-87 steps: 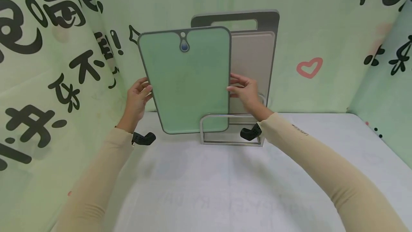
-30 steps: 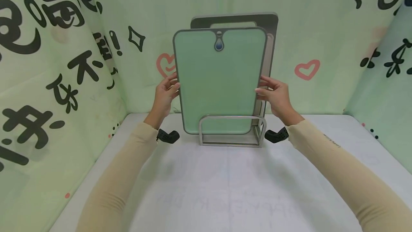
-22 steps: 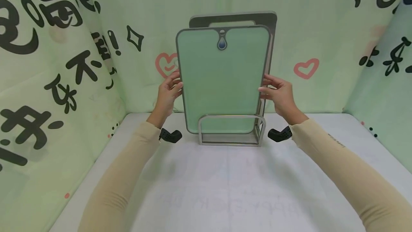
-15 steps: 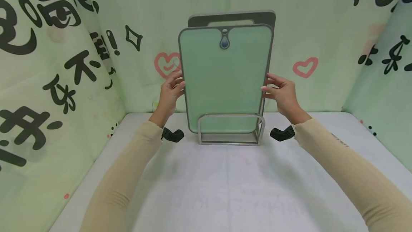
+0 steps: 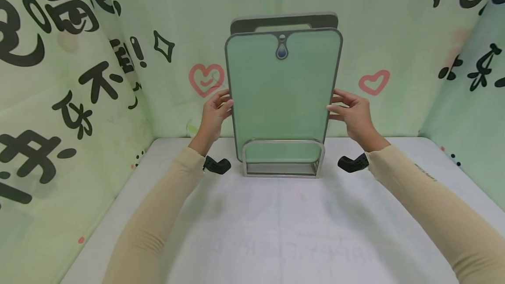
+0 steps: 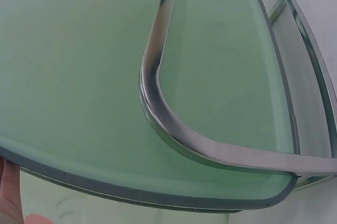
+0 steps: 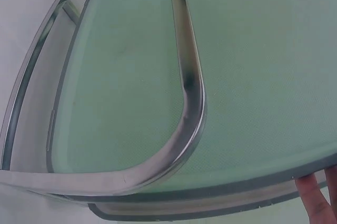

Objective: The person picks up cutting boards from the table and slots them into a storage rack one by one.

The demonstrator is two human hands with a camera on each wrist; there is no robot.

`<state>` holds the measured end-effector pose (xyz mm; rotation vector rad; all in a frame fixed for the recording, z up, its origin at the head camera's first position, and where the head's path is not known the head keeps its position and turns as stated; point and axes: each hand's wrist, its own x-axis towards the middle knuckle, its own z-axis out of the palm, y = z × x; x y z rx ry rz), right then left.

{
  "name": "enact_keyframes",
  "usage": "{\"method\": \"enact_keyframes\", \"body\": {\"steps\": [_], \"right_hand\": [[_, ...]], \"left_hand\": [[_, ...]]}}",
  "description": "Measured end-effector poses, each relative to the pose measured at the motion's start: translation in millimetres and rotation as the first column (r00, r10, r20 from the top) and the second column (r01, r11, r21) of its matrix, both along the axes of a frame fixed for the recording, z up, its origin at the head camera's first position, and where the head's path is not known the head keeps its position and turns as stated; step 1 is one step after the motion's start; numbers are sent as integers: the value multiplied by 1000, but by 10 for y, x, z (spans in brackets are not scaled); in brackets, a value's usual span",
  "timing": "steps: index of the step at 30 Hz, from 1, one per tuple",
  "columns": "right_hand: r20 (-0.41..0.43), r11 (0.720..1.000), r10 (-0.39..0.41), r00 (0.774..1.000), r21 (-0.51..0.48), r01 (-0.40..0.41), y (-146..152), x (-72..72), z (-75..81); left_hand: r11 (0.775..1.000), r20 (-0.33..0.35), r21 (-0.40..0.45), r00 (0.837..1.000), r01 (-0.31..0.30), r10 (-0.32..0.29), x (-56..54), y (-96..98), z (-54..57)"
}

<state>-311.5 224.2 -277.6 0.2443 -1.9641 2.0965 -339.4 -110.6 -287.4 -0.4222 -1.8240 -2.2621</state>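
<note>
In the head view a green cutting board point(image 5: 282, 95) with a grey rim stands nearly upright behind the front hoop of a metal rack point(image 5: 282, 175). My left hand point(image 5: 214, 115) pinches its left edge, and my right hand point(image 5: 355, 113) pinches the right edge. Behind it a second cutting board point(image 5: 284, 23), grey with a handle slot, shows mostly at its top. Both wrist views show the green board's lower part behind the hoop point(image 6: 158, 98), with fingertips point(image 7: 314, 200) at its side edge. Whether its bottom edge touches the rack's base is unclear.
The rack stands toward the back of a white table point(image 5: 276, 222). Pale green sheets point(image 5: 165, 8) with black lettering and red hearts hang behind and at both sides. A black wrist device point(image 5: 218, 165) sits on each wrist.
Both hands have carried the green cutting board to the right, from left of the rack to behind its front hoop. It now covers most of the grey board, which stays in place.
</note>
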Motion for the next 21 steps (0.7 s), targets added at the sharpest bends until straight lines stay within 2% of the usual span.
{"method": "enact_keyframes", "body": {"steps": [9, 14, 21], "right_hand": [[4, 999, -14, 1000, 35, 14, 70, 15, 16], [7, 1000, -8, 1000, 24, 8, 91, 21, 6], [10, 1000, -7, 1000, 11, 7, 103, 26, 7]], "left_hand": [[1000, 33, 9, 999, 4, -4, 4, 72, -10], [1000, 40, 6, 999, 0, -1, -1, 92, -27], [1000, 38, -4, 999, 1, -1, -3, 110, 6]]}}
